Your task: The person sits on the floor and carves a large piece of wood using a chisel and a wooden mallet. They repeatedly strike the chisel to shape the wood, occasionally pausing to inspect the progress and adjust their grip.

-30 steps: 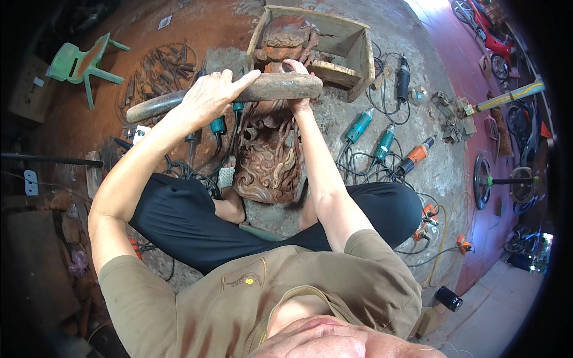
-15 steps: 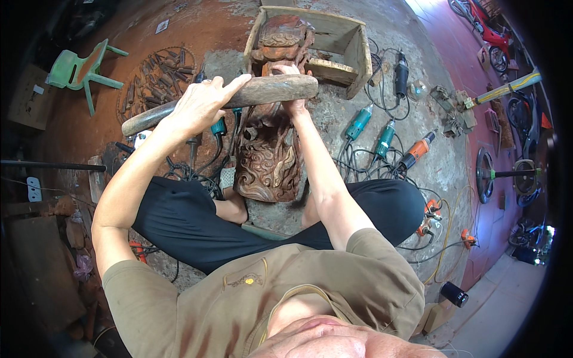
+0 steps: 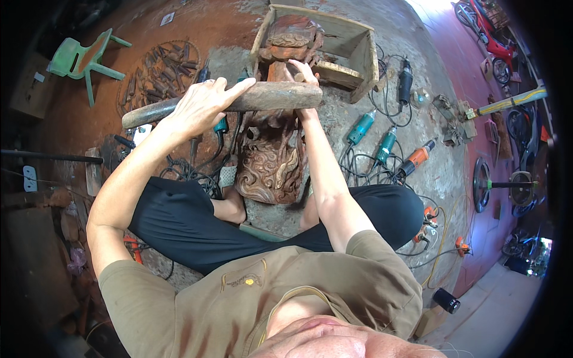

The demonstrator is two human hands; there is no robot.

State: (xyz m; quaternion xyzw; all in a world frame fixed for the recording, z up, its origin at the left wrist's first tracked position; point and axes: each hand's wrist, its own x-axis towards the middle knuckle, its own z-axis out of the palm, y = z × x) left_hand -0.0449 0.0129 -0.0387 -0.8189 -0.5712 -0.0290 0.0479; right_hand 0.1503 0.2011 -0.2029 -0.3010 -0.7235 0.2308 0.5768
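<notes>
My left hand [image 3: 200,107] is closed round a long wooden club [image 3: 271,97], its index finger stretched along the top. The thick end of the club lies across the view in front of my right hand [image 3: 306,74]. My right hand is closed on what looks like a chisel; only the round butt of its wooden handle [image 3: 298,77] shows, and the blade is hidden. Beneath both hands stands a brown carved wood piece [image 3: 271,167] with swirling relief. Its upper part [image 3: 292,37] leans in an open wooden box frame [image 3: 369,56]. My feet flank its near end.
Many wooden-handled hand tools [image 3: 164,74] lie in a ring at the left, near a green chair [image 3: 80,59]. Teal rotary power tools [image 3: 362,127] and an orange one [image 3: 418,157] lie at the right among tangled cords. Motorbikes [image 3: 498,48] stand along the far right.
The club's thick end has dropped slightly toward me. My right hand's fingers show higher and more to the right, and the handle butt has come into sight. The whole view has shifted a little.
</notes>
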